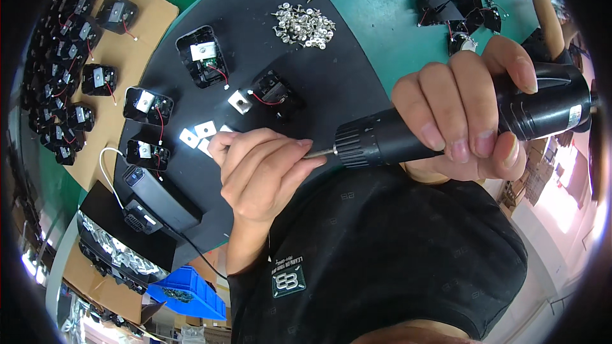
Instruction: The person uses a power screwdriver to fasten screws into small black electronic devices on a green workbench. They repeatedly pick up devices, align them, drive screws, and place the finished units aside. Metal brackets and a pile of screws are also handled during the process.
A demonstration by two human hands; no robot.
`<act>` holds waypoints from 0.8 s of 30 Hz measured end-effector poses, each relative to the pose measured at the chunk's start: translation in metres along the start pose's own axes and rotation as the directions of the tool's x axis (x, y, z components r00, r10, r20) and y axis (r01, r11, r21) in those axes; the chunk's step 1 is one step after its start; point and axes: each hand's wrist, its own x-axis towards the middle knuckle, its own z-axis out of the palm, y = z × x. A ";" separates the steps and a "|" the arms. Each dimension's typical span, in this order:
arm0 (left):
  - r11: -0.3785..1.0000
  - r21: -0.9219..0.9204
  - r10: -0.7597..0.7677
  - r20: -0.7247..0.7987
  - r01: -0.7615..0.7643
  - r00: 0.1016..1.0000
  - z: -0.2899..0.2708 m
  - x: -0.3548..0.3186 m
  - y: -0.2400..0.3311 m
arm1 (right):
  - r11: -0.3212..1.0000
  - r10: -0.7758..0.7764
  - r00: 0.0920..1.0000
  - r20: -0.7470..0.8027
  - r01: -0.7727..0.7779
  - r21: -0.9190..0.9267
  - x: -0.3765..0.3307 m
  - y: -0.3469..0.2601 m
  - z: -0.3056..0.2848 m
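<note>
Here, our right hand [459, 111] wraps its fingers round the screwdriver [386, 137], likely for support, while our left hand [258, 169] pinches the bit [327, 151] at the screwdriver's nose, perhaps steadying it.

A black power screwdriver [382, 140] is held aloft, right of and below the heap of silver screws [305, 25], its ribbed collar facing left and its rear end, bearing a white label, tipped slightly higher. A thin metal bit [329, 151] projects from the collar, below the heap, its far end hidden.
</note>
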 end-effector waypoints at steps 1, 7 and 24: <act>1.000 -0.014 -0.004 -0.007 0.004 1.000 -0.001 -0.002 0.000 | 1.000 0.005 1.000 0.005 -0.005 0.006 0.000 0.001 0.000; 0.999 -0.037 -0.012 -0.021 0.011 1.000 -0.006 -0.009 -0.004 | 0.999 0.047 0.998 0.035 -0.046 -0.019 0.000 0.003 -0.001; 0.999 -0.047 0.017 -0.035 -0.019 0.999 -0.001 -0.009 -0.010 | 0.998 0.063 0.996 0.068 -0.063 0.004 0.001 0.004 -0.008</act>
